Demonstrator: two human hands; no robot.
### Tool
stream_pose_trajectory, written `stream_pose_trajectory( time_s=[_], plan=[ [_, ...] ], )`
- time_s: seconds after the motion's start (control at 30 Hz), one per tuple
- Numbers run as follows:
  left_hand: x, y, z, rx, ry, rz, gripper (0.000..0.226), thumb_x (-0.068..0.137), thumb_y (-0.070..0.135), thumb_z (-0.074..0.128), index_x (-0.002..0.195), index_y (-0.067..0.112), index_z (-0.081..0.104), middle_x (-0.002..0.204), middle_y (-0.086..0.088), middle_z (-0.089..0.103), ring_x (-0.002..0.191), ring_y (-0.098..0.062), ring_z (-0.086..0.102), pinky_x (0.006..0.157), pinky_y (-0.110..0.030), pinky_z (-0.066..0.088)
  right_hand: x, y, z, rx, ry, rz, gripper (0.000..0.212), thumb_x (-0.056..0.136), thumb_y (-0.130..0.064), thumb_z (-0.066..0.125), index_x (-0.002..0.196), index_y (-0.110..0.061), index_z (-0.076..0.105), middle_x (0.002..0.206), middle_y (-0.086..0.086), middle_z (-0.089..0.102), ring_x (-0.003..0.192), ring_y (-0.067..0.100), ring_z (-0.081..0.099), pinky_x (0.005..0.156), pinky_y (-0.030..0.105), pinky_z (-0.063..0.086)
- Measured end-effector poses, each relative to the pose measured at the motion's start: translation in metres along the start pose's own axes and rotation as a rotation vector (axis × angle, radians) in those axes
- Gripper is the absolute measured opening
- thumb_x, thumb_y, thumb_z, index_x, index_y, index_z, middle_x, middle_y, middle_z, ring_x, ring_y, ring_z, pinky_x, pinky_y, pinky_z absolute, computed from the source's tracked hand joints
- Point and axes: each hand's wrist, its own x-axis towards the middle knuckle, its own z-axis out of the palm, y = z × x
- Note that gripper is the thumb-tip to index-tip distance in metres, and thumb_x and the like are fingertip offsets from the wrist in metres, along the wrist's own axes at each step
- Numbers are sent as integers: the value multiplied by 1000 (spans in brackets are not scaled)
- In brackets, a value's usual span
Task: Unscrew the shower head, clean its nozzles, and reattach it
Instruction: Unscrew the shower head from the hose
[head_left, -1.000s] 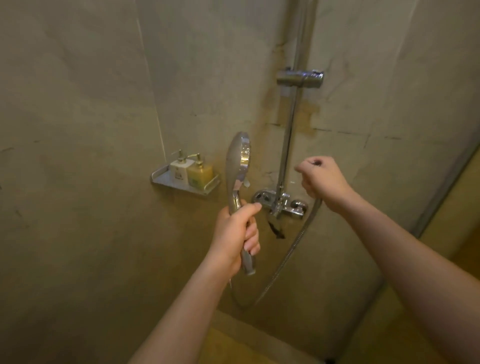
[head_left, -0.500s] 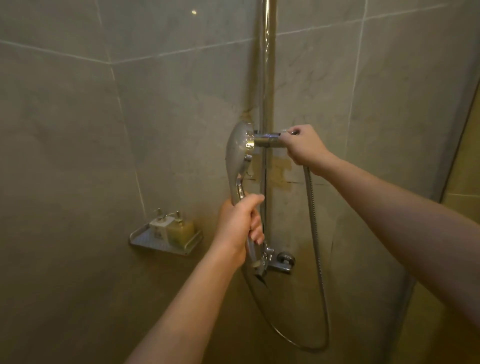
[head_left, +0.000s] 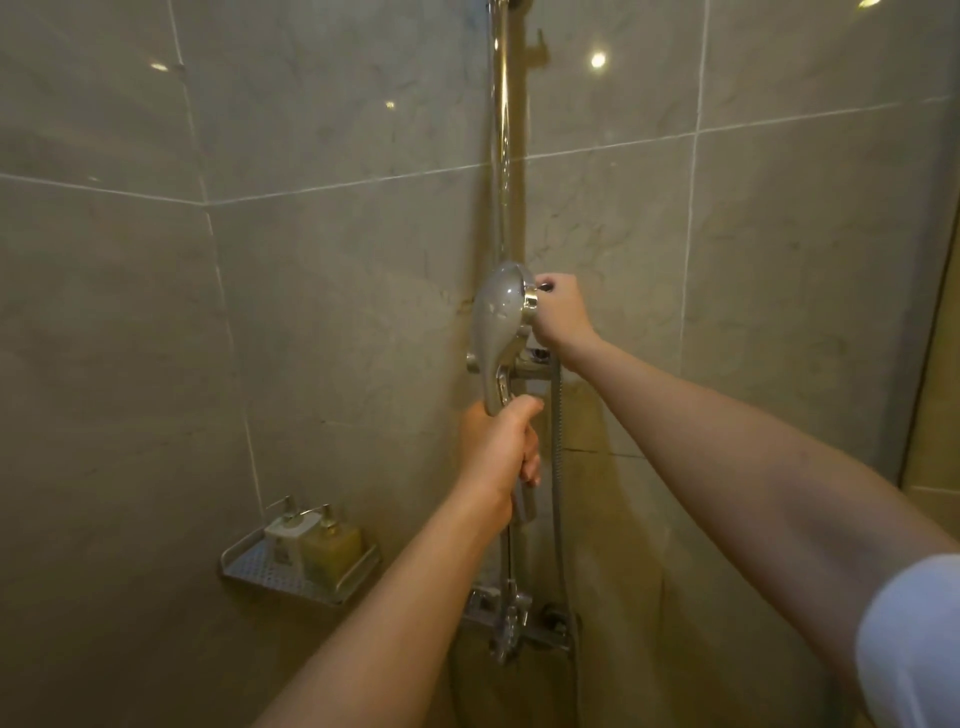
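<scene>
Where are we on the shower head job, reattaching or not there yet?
Reattaching. Done, apparently: the chrome hand shower head has its ribbed metal hose hanging below; cleaning can't be confirmed. In hand: left hand grips the handle, right hand is at the chrome slider bracket on the vertical rail. Left: seat it, release.

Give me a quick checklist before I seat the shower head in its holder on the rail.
1. Left hand grips the shower head by its handle: ok.
2. Right hand holds the holder knob beside the head: ok.
3. Handle seated in the holder: cannot tell, the head hides it.
4. Hose hangs free beside the rail: ok.
5. Hose joint tight on the handle: cannot tell, the hand covers it.
6. Bottles on the shelf out of the way: ok.
</scene>
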Motion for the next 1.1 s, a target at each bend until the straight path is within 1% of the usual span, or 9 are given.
stream_pose_trajectory(
  time_s=[0.07, 0.17, 0.3, 0.43, 0.53, 0.6, 0.77, 0.9, 1.1],
  plan=[
    [5, -1, 3, -24, 21, 1, 20, 94, 11, 59, 78, 11, 48, 44, -5, 33, 34, -20, 32, 40, -25, 33, 4, 4, 8, -11, -20, 13, 23, 66, -13, 46, 49, -23, 36, 62, 7, 33, 63, 22, 30, 57, 39, 25],
    [11, 1, 5, -30, 33, 4, 22, 94, 9, 58, 76, 13, 47, 43, -4, 34, 33, -19, 33, 40, -24, 34, 11, 10, 12, -1, -26, 20, 22, 64, -15, 45, 44, -23, 41, 64, 8, 38, 66, 22, 35, 61, 41, 32],
    [16, 4, 7, -26, 44, 12, 20, 93, 9, 59, 77, 13, 46, 44, -4, 37, 34, -18, 33, 42, -26, 33, 19, 14, 8, 2, -26, 17, 14, 65, -12, 45, 54, -18, 43, 66, 9, 42, 67, 22, 38, 62, 40, 34],
    [18, -1, 1, -34, 19, 33, 20, 95, 11, 58, 78, 15, 49, 46, -2, 40, 37, -18, 36, 43, -28, 35, 18, 24, 12, -53, -28, -9, 24, 78, 4, 54, 60, -11, 48, 66, 8, 42, 65, 19, 37, 57, 34, 30],
    [19, -9, -7, -17, -10, 37, 19, 95, 12, 59, 79, 14, 49, 47, -2, 41, 37, -18, 37, 42, -28, 37, 16, 31, 9, -25, -14, -14, 18, 75, -5, 55, 60, -11, 47, 63, 8, 36, 61, 21, 33, 54, 36, 28],
    [26, -14, -14, -20, -49, 37, 21, 95, 12, 59, 77, 14, 48, 47, -3, 41, 36, -19, 36, 41, -28, 36, 14, 29, 4, 11, 9, -21, 22, 76, -11, 53, 57, -12, 42, 58, 5, 28, 53, 19, 26, 50, 30, 24],
    [57, -29, -29, -74, -140, 26, 25, 95, 12, 61, 75, 12, 46, 45, -4, 39, 35, -19, 35, 40, -28, 35, 9, 33, 2, 18, 0, -13, 44, 80, -7, 48, 45, -26, 29, 47, -8, 23, 37, 11, 25, 39, 17, 21],
    [83, -43, -43, -120, -214, -11, 23, 94, 12, 63, 80, 11, 45, 46, -5, 38, 35, -20, 34, 40, -28, 34, 9, 29, 10, 41, 22, 5, 40, 78, -8, 50, 47, -24, 31, 45, -6, 26, 35, 12, 24, 39, 15, 20],
    [117, -60, -64, -122, -366, 19, 19, 96, 10, 61, 82, 10, 49, 48, -3, 42, 37, -19, 36, 41, -28, 38, 21, 34, 33, -44, 275, -37, 41, 92, -17, 56, 55, -18, 40, 43, -8, 29, 39, 13, 28, 42, 24, 22]
  ],
)
